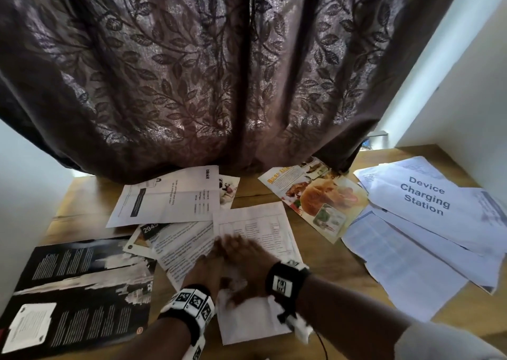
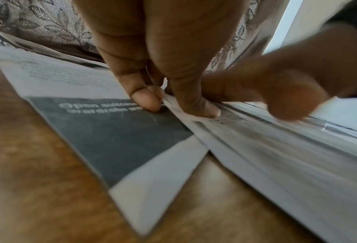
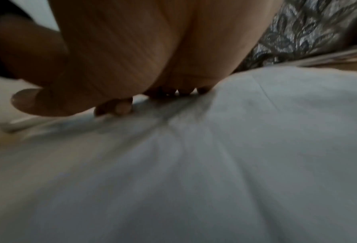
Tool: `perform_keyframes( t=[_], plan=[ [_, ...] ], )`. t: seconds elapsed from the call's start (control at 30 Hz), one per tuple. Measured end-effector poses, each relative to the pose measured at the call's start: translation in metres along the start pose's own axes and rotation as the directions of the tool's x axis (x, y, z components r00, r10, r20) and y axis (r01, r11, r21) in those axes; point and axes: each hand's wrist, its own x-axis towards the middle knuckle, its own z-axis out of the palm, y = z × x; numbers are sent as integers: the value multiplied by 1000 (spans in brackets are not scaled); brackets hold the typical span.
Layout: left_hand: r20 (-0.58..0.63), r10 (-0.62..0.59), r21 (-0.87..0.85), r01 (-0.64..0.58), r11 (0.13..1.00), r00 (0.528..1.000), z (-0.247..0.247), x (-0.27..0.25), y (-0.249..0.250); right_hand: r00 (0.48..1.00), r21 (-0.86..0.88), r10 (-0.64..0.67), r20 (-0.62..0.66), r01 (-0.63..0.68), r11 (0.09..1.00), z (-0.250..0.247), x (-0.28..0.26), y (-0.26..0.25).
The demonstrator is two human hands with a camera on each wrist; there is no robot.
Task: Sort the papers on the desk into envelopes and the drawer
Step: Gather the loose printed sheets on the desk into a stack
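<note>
Where the wooden desk (image 1: 326, 252) meets a leaf-patterned curtain (image 1: 192, 85) between white walls (image 1: 452, 90), loose papers (image 1: 170, 195) crowd it, leaving bare wood beside the right-hand pile (image 1: 425, 199). At centre lies a white table-printed sheet (image 1: 260, 228): the left hand (image 1: 203, 266) sets two fingertips (image 2: 150, 103) close at its edge, grip unclear; the right hand (image 1: 247, 252) rests fingertips on it, thumb spread.

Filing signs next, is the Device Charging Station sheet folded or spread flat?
Spread flat: the sheet lies print up atop other white papers.
</note>
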Motion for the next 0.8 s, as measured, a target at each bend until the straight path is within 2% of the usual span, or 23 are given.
perform_keyframes(
  t=[0.1,0.27,0.37,0.47,0.53,0.6,0.7,0.8],
  plan=[
    [5,22,1,-22,1000,1000,0,0,-3,999,-53,11,45,-9,999,19,-26,13],
    [-11,34,-18,-35,999,999,-1,-2,-3,984,-48,148,100,-144,988,6,-84,69],
    [12,20,-1,-20,1000,1000,-9,-9,3,977,-53,178,117,-173,983,3,-105,91],
    [75,-24,146,12,989,997,-25,-13,17,977,-39,186,106,-183,982,7,-108,94],
    [39,-55,289,41,957,998,-33,-12,35,977,-32,180,113,-177,984,8,-108,93],
    [9,17,298,-19,954,1000,-27,-10,61,978,-24,173,113,-171,985,7,-107,94],
    [78,165,171,-176,969,983,2,-8,104,978,-27,167,127,-165,986,7,-105,96],
    [131,168,157,-188,970,977,31,-10,123,975,-48,167,144,-161,986,10,-103,98]
  ],
)
